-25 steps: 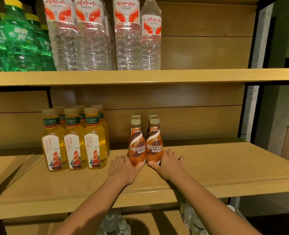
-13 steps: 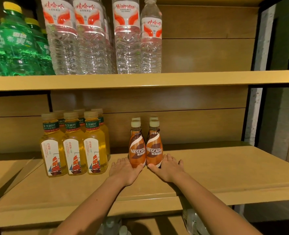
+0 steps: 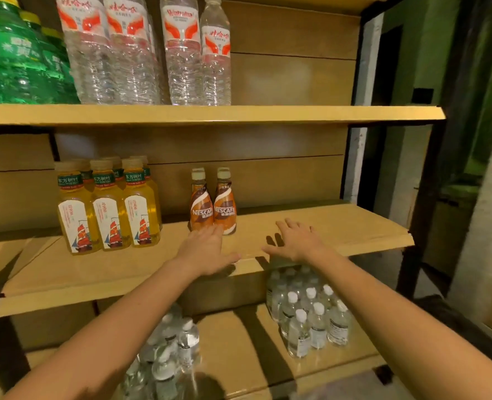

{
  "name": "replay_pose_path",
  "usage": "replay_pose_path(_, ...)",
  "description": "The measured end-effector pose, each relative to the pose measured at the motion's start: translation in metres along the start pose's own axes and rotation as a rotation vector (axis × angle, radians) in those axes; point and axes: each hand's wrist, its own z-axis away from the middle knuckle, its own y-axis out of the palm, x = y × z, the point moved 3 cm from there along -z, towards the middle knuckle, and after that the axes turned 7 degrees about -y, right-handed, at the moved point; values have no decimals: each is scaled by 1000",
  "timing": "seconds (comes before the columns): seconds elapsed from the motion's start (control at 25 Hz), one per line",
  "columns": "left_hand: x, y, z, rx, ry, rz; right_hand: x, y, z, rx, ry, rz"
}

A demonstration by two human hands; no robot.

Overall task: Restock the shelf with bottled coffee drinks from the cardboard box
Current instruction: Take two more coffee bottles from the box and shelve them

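Note:
Brown bottled coffee drinks (image 3: pixel 213 202) stand upright in two short rows near the back of the middle shelf (image 3: pixel 340 226). My left hand (image 3: pixel 207 249) hovers just in front of them with straight fingers and holds nothing. My right hand (image 3: pixel 296 239) is spread flat over the shelf board to the right of the bottles, apart from them and empty. The cardboard box is out of view.
Yellow tea bottles (image 3: pixel 109 209) fill the left of the middle shelf. Clear water bottles (image 3: pixel 140 50) and green bottles (image 3: pixel 16 56) stand on the top shelf. Small water bottles (image 3: pixel 308 310) sit on the lower shelf. A black frame post (image 3: pixel 420 203) borders the right side.
Both hands have let go of the coffee bottles and pulled back toward me. The right hand has moved off to the right. The view has tilted down and shows the lower shelf.

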Motion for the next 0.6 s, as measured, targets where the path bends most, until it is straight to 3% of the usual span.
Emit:
replay_pose_path(0.28, -141, 11, 37, 157, 375, 23, -91, -21, 153, -3, 324, 69)
replay_pose_path(0.6, -395, 0, 114, 139, 795, 269, -227, -92, 379, -82, 773, 166)
